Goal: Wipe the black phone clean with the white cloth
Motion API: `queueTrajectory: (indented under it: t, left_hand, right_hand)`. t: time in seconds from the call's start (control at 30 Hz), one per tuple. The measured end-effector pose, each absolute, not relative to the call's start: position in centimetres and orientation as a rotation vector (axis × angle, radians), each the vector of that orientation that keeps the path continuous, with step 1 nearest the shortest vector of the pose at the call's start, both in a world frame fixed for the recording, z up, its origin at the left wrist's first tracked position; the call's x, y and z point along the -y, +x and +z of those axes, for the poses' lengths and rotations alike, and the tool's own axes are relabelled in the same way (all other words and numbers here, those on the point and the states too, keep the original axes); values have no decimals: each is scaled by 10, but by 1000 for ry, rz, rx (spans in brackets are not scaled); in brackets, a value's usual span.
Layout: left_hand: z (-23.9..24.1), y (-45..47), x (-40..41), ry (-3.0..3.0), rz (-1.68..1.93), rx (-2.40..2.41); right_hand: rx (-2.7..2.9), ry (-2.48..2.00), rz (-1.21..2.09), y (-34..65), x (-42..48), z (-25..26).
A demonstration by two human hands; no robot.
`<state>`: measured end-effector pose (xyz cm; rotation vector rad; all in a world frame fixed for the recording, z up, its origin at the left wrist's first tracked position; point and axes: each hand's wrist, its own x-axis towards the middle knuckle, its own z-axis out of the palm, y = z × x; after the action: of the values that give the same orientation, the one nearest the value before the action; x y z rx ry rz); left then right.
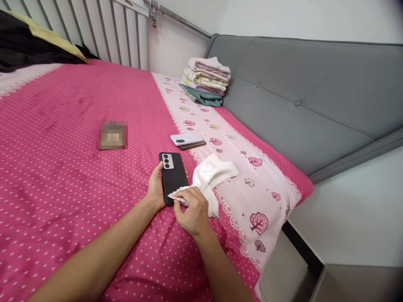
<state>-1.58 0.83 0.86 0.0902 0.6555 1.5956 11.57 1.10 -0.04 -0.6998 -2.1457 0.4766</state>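
A black phone [172, 174] lies face down on the pink dotted bedsheet [63, 167], camera end pointing away from me. My left hand [156, 187] holds its left edge, thumb on the side. My right hand [192, 210] pinches a corner of a white cloth [210, 174] and presses it on the phone's lower right part. The remainder of the cloth trails to the right over the sheet's pale printed border.
A white phone [186, 139] rests on a brown one [192, 145] just beyond. A stack of folded cloths [206, 81] sits by the grey padded headboard [299, 100]. Dark bedding [28, 46] lies at the far left. The bed's corner [302, 188] drops off to the right.
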Motion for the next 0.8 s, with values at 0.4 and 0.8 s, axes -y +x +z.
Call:
queueTrajectory:
  t: [0.4,0.8]
  left_hand:
    - [12,-12,-6,153,1596,-569]
    - [12,2,0,259,1435,-462]
  right_hand:
    - [2129,-540,490,111,-11,-4]
    - [1981,-568,451,111,-11,1]
